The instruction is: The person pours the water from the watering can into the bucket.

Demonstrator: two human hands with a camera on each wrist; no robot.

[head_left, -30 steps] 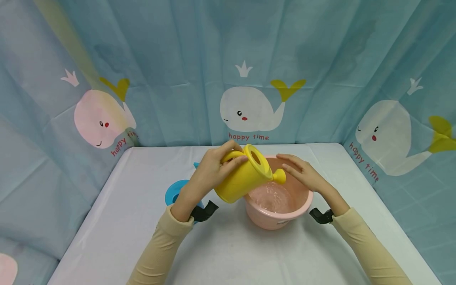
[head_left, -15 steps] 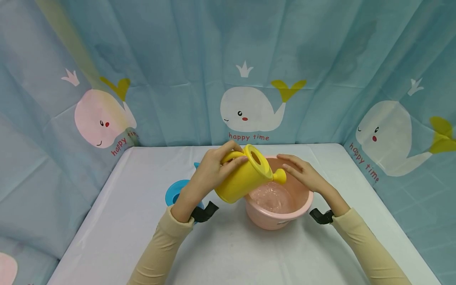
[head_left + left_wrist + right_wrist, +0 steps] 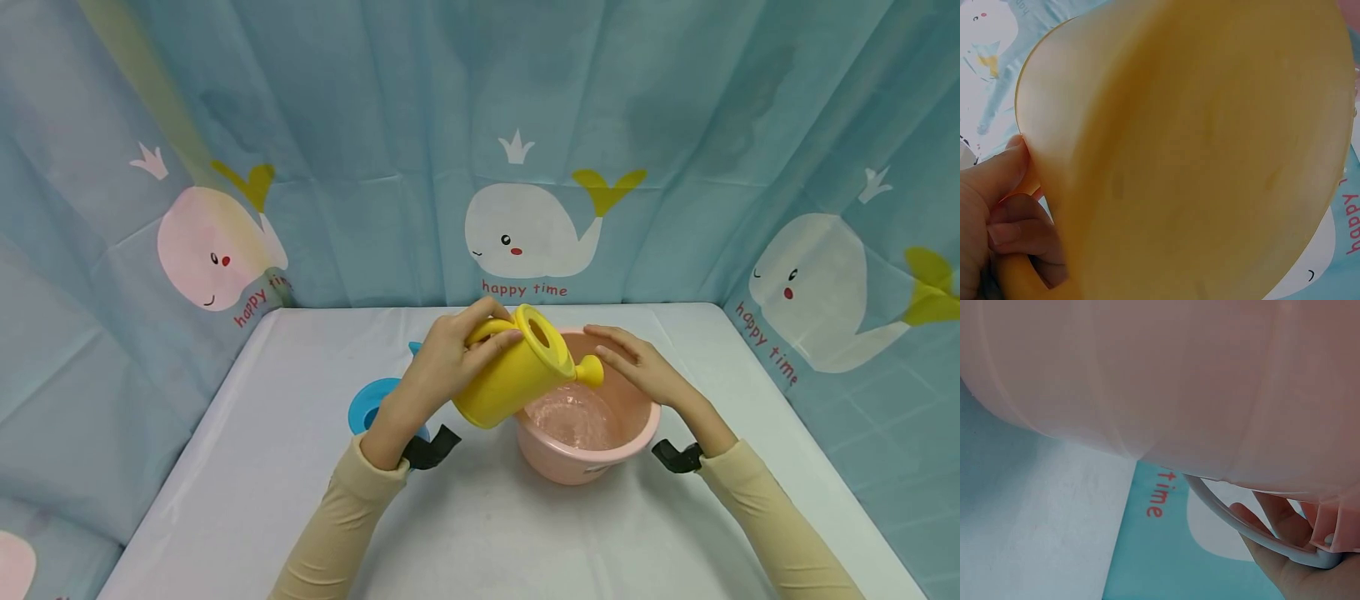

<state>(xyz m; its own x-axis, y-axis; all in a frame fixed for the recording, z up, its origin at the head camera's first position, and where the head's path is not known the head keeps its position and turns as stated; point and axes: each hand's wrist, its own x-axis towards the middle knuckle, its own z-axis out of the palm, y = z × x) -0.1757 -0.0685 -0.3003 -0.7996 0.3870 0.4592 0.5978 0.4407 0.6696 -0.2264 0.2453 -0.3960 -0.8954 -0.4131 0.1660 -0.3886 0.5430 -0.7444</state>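
Note:
My left hand grips the handle of a yellow watering can, tilted so its spout points down to the right over a pink bucket. Rippling water lies inside the bucket; no stream from the spout can be made out. The can's body fills most of the left wrist view, beside my curled fingers. My right hand holds the bucket's far right rim, thumb side over the inside. In the right wrist view, fingers show outside the wall, beside the grey bucket handle.
A blue, round-rimmed object stands on the white table, partly hidden behind my left forearm. A blue tip pokes out beyond that wrist. Blue curtains with whale prints surround the table's back and sides.
Both hands, the watering can and the bucket keep their places. Only the ripples on the water's surface shift.

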